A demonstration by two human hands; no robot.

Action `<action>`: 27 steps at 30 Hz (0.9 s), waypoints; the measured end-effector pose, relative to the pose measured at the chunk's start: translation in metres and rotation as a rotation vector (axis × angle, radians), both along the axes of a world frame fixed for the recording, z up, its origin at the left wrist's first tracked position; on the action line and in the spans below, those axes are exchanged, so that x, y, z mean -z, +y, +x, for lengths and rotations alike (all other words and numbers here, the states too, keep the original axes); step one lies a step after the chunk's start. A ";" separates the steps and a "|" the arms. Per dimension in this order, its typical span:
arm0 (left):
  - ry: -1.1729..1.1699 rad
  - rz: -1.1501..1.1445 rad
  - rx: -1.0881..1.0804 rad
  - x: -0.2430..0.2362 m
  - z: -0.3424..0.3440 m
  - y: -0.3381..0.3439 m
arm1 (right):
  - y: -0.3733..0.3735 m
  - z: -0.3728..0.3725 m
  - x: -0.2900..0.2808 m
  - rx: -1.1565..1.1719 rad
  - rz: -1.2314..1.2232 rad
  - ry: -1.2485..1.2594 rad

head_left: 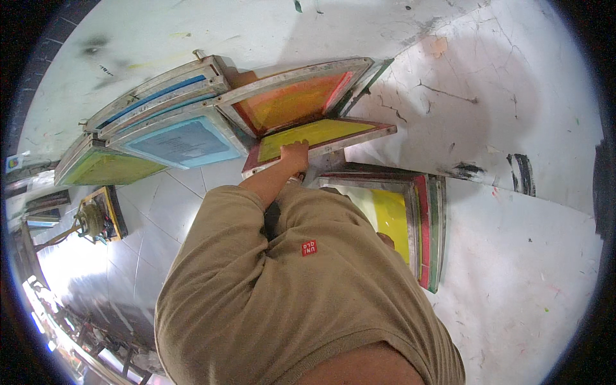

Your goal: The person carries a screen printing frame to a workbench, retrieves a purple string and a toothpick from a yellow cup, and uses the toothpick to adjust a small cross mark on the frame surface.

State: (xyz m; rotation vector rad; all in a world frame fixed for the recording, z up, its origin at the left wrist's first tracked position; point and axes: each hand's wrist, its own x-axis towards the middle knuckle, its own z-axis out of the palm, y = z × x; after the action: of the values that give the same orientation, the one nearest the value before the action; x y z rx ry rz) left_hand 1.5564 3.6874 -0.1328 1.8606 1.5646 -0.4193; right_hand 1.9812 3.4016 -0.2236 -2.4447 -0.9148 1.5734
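My left hand (294, 156) has its fingers closed over the near edge of a screen-printing frame (359, 135) with yellow-green mesh and a dark red border. That frame tilts away from the others leaning against the wall. Just behind it stands a frame with orange-yellow mesh (292, 102). On my right, a frame with bright yellow mesh (393, 215) leans with several others. Beside it a small patch of skin, perhaps my right hand (386, 240), shows past my shirt. Its fingers are hidden, so its grip cannot be made out.
More frames lean along the wall to the left, one with light blue mesh (183, 142) and one with green mesh (110, 168). A dark object with a yellow-edged frame (101, 217) stands on the grey tiled floor (151, 221). The white wall (513, 147) is stained and cracked.
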 end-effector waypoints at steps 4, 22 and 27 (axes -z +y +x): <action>-0.044 -0.059 0.000 0.016 0.012 -0.020 | -0.069 0.028 0.031 -0.554 0.078 -0.169; -0.106 0.189 -0.274 -0.191 -0.088 -0.149 | 0.071 -0.066 -0.060 -0.384 0.191 0.288; 0.043 0.294 -0.635 -0.296 -0.116 -0.260 | 0.079 -0.152 -0.072 -0.912 0.198 0.356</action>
State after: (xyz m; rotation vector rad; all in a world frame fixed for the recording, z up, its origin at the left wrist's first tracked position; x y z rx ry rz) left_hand 1.4399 3.4276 0.1634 1.4373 2.2204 0.0641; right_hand 1.8296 3.4803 -0.1513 -1.5648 -2.1343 1.8964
